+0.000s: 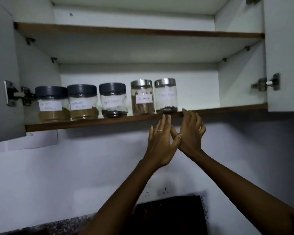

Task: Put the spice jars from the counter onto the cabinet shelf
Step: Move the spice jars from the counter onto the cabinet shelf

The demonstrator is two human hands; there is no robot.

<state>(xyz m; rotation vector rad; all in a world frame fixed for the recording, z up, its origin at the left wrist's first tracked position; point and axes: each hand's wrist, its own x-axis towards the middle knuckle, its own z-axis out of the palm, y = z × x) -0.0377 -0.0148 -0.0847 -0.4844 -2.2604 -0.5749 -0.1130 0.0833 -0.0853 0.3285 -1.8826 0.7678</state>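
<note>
Several labelled spice jars stand in a row on the lower cabinet shelf [92, 122]. Three have dark lids: two hold brown powder [53, 104] [82, 102] and one holds black peppercorns [113, 100]. Two have steel lids: one holds cinnamon sticks [143, 97] and the rightmost one [165, 95] has black grains at its bottom. My left hand [159, 143] is raised just below the shelf edge, fingers straight, holding nothing. My right hand [191, 133] is beside it with fingers spread, its fingertips at the shelf edge under the rightmost jar. The two thumbs cross.
Both cabinet doors hang open, left [5, 73] and right [285, 56], with metal hinges. The upper shelf [143, 32] is bare, as is the right half of the lower shelf. Below are a wall socket [159, 192], a dark object [170, 216] and the speckled counter [66, 224].
</note>
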